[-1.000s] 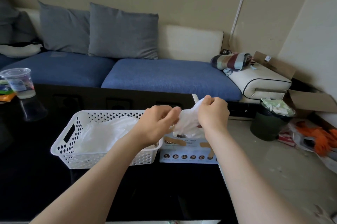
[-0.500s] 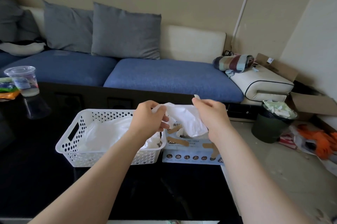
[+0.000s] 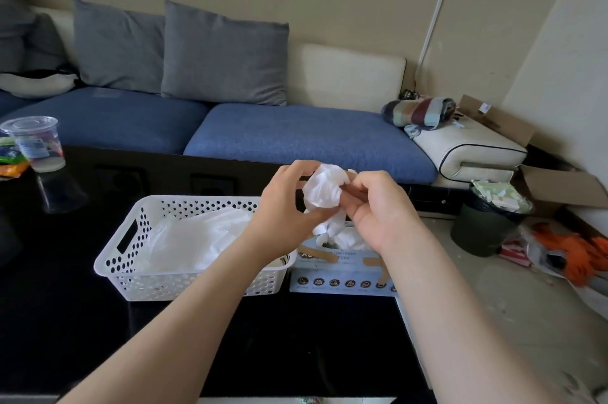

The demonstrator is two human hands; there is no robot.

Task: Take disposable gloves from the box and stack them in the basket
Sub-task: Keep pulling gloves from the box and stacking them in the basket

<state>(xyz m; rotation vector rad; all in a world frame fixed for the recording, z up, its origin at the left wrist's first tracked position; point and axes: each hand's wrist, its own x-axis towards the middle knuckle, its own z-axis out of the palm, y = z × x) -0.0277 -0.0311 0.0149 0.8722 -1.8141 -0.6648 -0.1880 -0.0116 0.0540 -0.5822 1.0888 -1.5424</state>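
Note:
A crumpled thin white plastic glove (image 3: 324,188) hangs between my two hands above the glove box (image 3: 342,272). My left hand (image 3: 286,206) grips its left side with curled fingers. My right hand (image 3: 375,209) pinches its right side. The light blue box stands on the black table, with more white gloves bunched at its opening. Just left of the box sits a white perforated basket (image 3: 131,258) holding several flattened clear gloves (image 3: 197,239).
The glossy black table (image 3: 65,321) carries a clear plastic cup (image 3: 38,143) at the far left. A blue sofa with grey cushions runs behind. On the floor to the right stand a dark bin (image 3: 487,222), cardboard boxes and orange clutter.
The glove was spread wide between my hands half a second ago. Now my hands have come together and the glove is bunched up, slightly higher above the box.

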